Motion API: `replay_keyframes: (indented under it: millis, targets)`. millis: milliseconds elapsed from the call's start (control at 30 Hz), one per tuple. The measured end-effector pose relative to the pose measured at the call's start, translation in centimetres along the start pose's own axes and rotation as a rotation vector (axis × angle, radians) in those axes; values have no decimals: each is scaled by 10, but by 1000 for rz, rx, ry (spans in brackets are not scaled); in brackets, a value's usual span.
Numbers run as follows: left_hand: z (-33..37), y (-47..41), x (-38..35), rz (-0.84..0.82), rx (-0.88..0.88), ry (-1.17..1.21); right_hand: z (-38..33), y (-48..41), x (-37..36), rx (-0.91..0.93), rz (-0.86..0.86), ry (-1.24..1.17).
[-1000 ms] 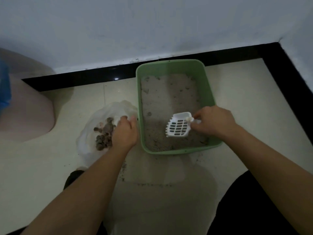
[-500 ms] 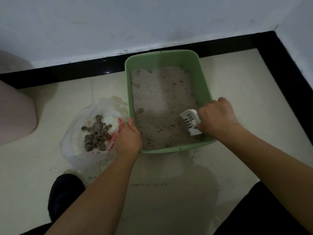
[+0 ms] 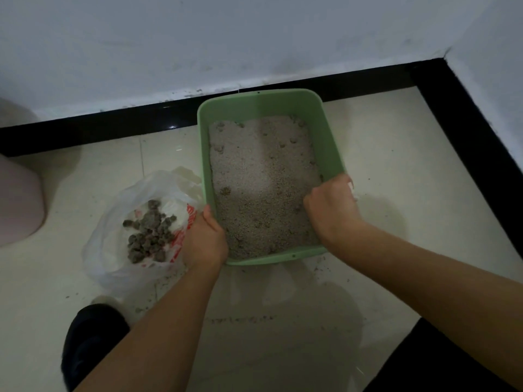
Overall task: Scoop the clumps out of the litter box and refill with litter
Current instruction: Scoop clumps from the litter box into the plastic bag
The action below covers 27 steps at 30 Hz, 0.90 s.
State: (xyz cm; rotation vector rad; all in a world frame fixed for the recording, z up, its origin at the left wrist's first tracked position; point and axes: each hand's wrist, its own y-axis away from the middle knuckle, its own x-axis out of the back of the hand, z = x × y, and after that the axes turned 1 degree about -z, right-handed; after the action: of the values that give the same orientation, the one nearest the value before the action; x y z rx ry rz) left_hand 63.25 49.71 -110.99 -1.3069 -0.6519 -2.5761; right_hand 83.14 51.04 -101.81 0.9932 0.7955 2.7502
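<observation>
The green rectangular plastic litter box (image 3: 271, 176) sits on the cream tiled floor (image 3: 396, 165), its far end close to the black skirting (image 3: 113, 128) below the white wall. Inside it, pale grey granular litter (image 3: 263, 182) lies shallow and pitted, with a few small darker clumps visible, one by the left wall.

The left hand (image 3: 205, 241) curls over the near-left corner of the rim, thumb on top, its grip closed on the box. The right hand (image 3: 331, 207) wraps the right wall near the front, fingers clenched; a sliver of white plastic (image 3: 351, 188) peeks past the knuckles, probably the scoop, though I cannot say for sure.

Just left of the box, touching the left hand, a crumpled white plastic bag with red print (image 3: 147, 230) lies open, holding a heap of dark grey clumps (image 3: 148, 236).

My read: the box is stiff but thin-walled and weighted by loose litter, so it should flex if lifted one-handed. Holding both side rims near the corners looks right. Keep it level, since the grains will slide and spill easily.
</observation>
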Motion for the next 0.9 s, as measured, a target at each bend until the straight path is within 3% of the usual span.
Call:
replay_keyframes:
  millis: [133, 300, 433, 533, 633, 700, 900]
  targets:
    - [1, 1, 1, -2, 4, 6, -9, -3, 5, 41, -48, 54]
    - [0, 0, -2, 9, 11, -5, 2, -11, 12, 19, 63, 57]
    - [-4, -2, -4, 14, -2, -3, -12, -9, 10, 80, 10, 88]
    - [-3, -3, -4, 25, 11, -7, -20, -1, 14, 123, 66, 33]
    - [-2, -2, -3, 20, 21, -9, 0, -10, 12, 43, 134, 13]
    - [-2, -2, -3, 19, 17, -1, 10, -18, 6, -28, 76, 30]
    - [-2, -2, -4, 20, 4, 5, 42, -21, -10, 81, 140, -42]
